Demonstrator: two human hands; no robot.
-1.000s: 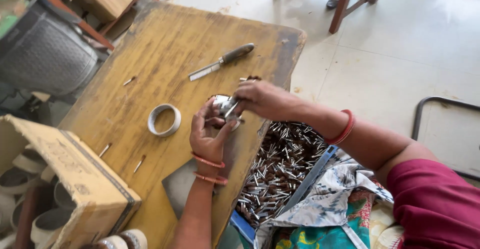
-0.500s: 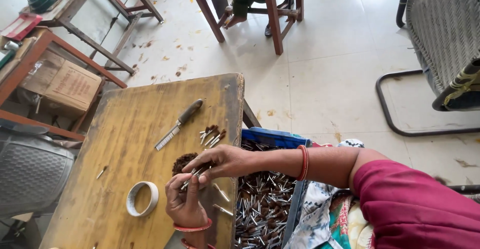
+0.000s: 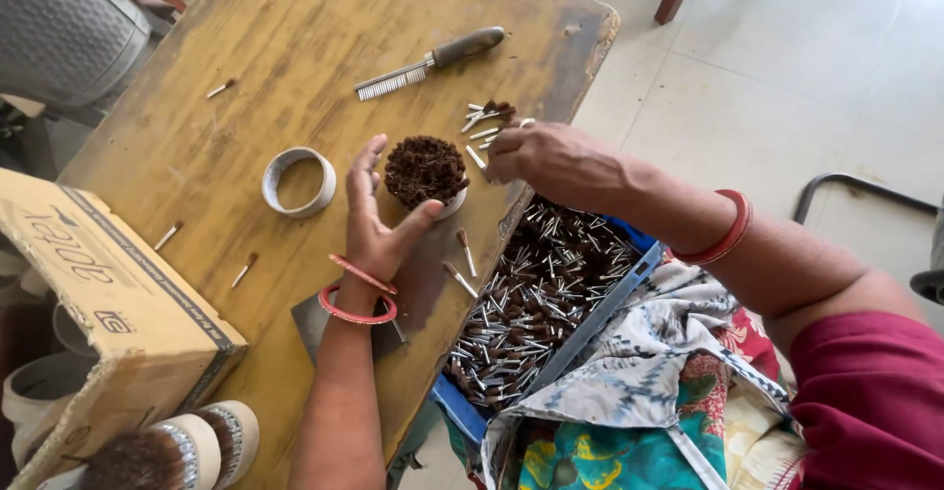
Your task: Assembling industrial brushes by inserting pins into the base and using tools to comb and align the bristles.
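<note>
The left hand cups the round brown bristle brush head near the worn yellow wooden table's right edge, fingers apart around its side. The right hand, fingers pinched together (contents hidden), hovers just right of it, beside small metal-tipped bristle tufts. A tan cardboard box with dark lettering sits at the left edge.

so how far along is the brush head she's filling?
Done: the round brush head looks packed with brown bristle tufts. In hand: left hand steadies it on the wooden table; right hand reaches the loose tufts beside it. Left: a blue tray of tufts and an empty ring.
</note>
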